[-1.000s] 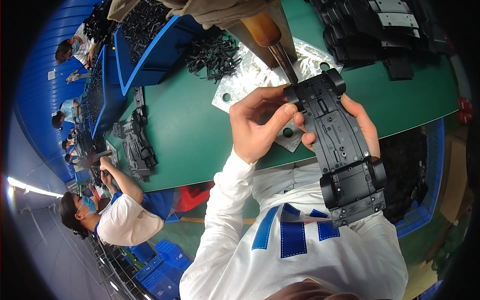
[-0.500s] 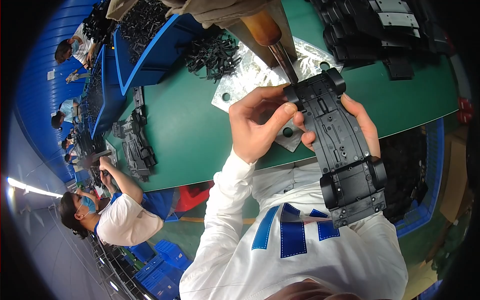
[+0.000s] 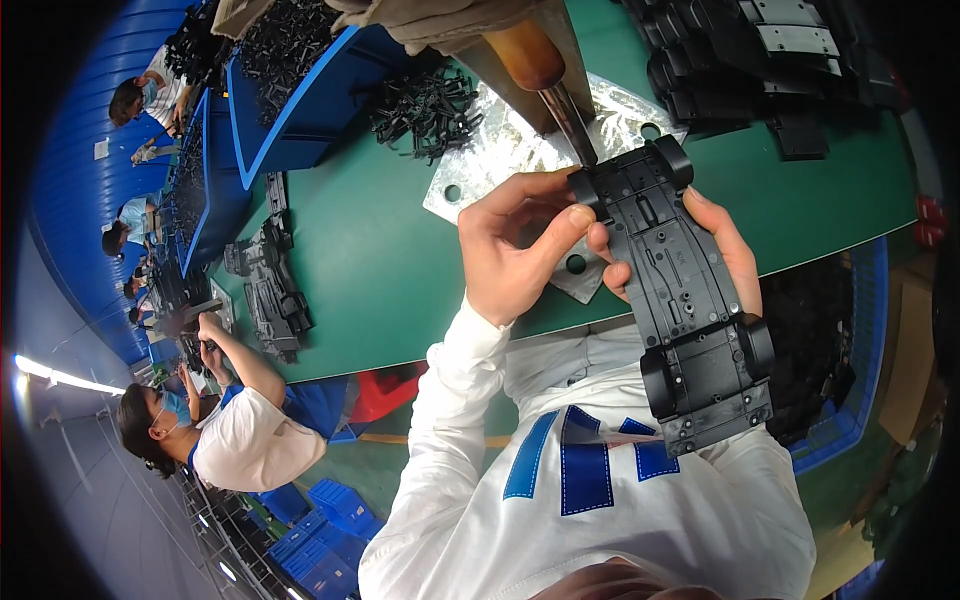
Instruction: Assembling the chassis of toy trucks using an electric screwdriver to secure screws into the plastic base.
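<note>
A black plastic toy-car chassis (image 3: 680, 280) with wheel arches at both ends is held tilted in front of my chest. My left hand (image 3: 515, 245) pinches its far left corner, thumb and forefinger pressed together beside the wheel arch; any small part between them is hidden. Along its right edge my right hand (image 3: 725, 245) grips it, with fingertips showing at the left side and the rest of the fingers underneath. The metal tip of a soldering-iron-like tool (image 3: 570, 120) with an amber handle (image 3: 525, 55) touches or nearly touches the chassis's far left corner.
Beneath the tool lies a shiny metal plate (image 3: 500, 140) with holes, on a green table (image 3: 370, 230). Small black parts (image 3: 425, 112) are heaped beside a blue bin (image 3: 310, 110). Black chassis pieces (image 3: 270, 290) lie left, more stacked (image 3: 730, 70) far right. A co-worker (image 3: 240, 430) sits at left.
My hands and the chassis stay almost still at the tool tip. At left, another hand shows raised near the co-worker's mask.
</note>
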A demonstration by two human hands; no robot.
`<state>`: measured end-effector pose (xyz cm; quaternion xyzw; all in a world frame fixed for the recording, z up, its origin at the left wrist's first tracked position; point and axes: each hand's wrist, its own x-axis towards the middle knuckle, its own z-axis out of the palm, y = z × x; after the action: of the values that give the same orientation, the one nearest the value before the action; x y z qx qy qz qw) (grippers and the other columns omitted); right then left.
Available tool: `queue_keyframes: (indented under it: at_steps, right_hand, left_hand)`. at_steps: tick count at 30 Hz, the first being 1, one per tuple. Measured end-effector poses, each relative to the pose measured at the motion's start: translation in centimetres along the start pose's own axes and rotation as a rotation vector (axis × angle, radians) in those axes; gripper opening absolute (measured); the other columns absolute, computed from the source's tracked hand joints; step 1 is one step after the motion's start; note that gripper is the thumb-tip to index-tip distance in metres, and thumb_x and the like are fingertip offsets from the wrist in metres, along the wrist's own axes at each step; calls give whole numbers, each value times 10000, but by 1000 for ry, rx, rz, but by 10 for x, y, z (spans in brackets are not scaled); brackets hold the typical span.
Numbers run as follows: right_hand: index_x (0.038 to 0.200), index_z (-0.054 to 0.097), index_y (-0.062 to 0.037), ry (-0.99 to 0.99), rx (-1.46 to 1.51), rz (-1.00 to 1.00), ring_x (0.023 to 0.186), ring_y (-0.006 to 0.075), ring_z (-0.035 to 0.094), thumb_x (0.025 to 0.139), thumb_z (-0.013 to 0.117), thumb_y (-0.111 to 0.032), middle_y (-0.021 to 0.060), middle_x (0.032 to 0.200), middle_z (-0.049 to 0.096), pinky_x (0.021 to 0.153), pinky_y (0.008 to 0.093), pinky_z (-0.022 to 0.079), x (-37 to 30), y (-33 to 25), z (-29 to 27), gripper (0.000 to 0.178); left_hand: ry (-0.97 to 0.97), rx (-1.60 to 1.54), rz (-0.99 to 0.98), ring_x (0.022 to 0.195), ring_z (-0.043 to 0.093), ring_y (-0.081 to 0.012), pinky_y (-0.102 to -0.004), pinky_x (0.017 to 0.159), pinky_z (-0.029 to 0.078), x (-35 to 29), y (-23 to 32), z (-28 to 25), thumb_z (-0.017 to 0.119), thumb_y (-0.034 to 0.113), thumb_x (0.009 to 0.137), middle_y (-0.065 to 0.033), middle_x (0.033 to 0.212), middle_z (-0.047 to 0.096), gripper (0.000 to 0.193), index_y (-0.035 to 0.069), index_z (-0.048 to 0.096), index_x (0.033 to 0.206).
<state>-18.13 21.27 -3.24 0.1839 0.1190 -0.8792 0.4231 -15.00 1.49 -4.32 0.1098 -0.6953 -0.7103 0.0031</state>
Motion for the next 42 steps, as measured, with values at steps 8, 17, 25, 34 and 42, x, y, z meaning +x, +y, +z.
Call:
queue_keyframes:
  at_steps: [8,17,25,34,42]
  right_hand:
    - [1380,488,86,3,10,3,847,306,658,1048,425,-437,272,1154,642,766,360,589,0,0,0,623]
    - [1376,494,81,3,18,14,856,303,658,1049,429,-431,275,1154,642,761,354,589,-1,-1,0,611]
    - [1384,483,92,-30,27,0,901,319,654,1052,425,-423,288,1175,634,800,368,580,1,0,-5,615]
    - [1372,493,90,0,-8,-22,874,309,662,1052,424,-427,272,1142,642,771,357,592,0,1,-1,612]
    - [1372,498,84,7,-7,-17,843,306,666,1057,411,-434,259,1141,644,742,351,604,2,1,-3,613]
  left_hand:
    - [-5,0,14,867,712,-177,-318,829,565,0,0,1,784,82,878,-143,928,742,330,-104,664,1122]
    - [-3,14,17,856,709,-171,-317,817,568,1,-2,0,781,85,881,-140,914,740,327,-107,662,1118]
    - [-7,-30,11,835,704,-161,-314,809,566,0,1,2,768,68,887,-121,873,735,310,-113,661,1115]
    - [-55,53,87,562,678,-223,-304,537,523,1,1,2,600,-63,930,-124,733,656,225,-147,582,1138]
    - [-12,-10,13,899,713,-184,-320,847,561,0,0,-1,767,76,890,-139,959,739,324,-101,668,1144]
